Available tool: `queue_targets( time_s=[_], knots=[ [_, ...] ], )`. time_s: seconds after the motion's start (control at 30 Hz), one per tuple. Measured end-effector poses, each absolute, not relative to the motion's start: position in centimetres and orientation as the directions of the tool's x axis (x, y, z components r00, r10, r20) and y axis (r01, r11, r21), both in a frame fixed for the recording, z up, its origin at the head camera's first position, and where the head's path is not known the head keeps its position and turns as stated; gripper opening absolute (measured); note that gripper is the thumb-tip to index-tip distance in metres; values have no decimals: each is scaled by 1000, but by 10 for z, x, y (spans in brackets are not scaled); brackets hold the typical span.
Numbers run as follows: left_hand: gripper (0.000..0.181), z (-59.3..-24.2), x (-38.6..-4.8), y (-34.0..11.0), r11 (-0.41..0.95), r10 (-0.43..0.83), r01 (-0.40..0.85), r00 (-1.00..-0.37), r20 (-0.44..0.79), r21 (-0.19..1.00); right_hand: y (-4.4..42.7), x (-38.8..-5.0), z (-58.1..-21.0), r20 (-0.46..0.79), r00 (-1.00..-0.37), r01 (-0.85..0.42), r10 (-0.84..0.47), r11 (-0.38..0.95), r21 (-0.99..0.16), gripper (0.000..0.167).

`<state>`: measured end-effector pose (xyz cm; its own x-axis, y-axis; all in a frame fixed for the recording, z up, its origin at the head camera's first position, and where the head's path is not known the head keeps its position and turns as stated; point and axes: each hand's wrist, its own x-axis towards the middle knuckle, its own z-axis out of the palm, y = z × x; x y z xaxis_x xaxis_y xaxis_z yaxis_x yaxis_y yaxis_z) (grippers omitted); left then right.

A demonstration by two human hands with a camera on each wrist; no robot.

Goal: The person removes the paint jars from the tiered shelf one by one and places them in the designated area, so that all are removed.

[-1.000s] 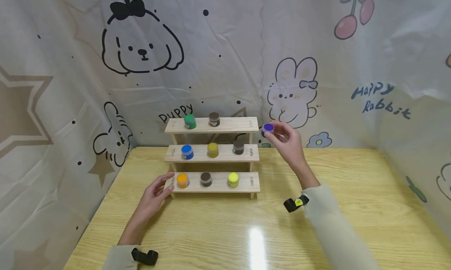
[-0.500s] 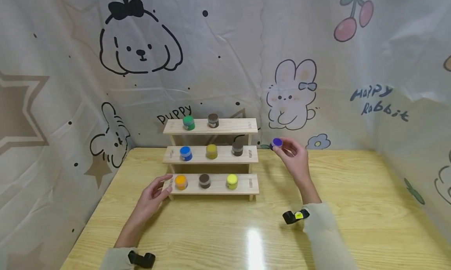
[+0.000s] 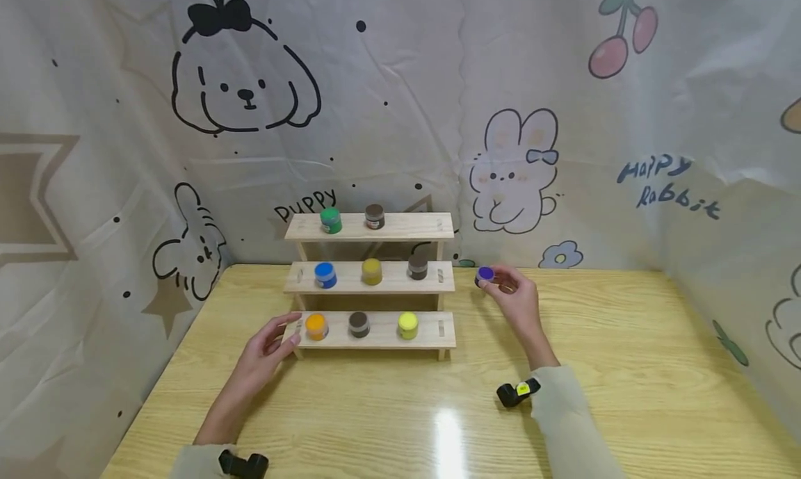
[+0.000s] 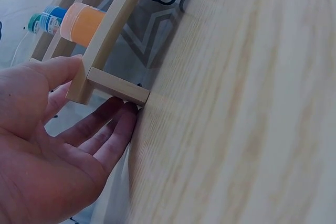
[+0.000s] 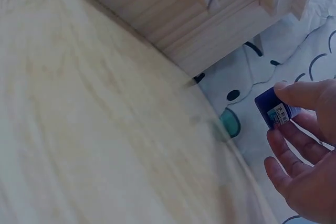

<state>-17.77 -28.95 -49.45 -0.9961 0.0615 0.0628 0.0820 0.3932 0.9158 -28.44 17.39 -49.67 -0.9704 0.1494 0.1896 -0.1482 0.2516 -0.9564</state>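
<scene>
My right hand [image 3: 516,303] pinches a small purple paint pot [image 3: 484,277] between thumb and fingers, to the right of a three-step wooden display rack [image 3: 432,336]. In the right wrist view the pot [image 5: 274,109] shows a printed label and is held above the table. My left hand [image 3: 263,350] holds the left end of the rack's bottom step; the left wrist view has the thumb [image 4: 63,71] against the board's end and fingers by the leg. Next to that hand stands an orange pot [image 3: 316,327], with a dark brown pot [image 3: 359,324] and a yellow pot [image 3: 408,325] on the same step.
The middle step carries a blue pot [image 3: 325,275], a mustard pot [image 3: 372,271] and a dark pot [image 3: 417,266]. On top are a green pot [image 3: 331,220] and a brown pot [image 3: 375,216]. A printed curtain [image 3: 400,152] stands behind the wooden table [image 3: 350,416].
My right hand has moved away from beside the top step, down towards the table, still pinching the purple pot. My left hand keeps its place at the rack's end.
</scene>
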Motion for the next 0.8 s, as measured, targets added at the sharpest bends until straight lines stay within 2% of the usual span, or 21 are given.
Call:
queue_targets(
  time_s=[0.3, 0.8],
  knots=[
    [45, -494, -177, -290, 408, 62, 77, -996, 56, 910, 176, -286, -514, 136, -982, -98, 134, 260, -961, 41],
    [45, -495, -178, -289, 428, 71, 89, -995, 64, 899, 178, -289, -518, 98, -988, -53, 116, 340, -939, 40]
  ],
)
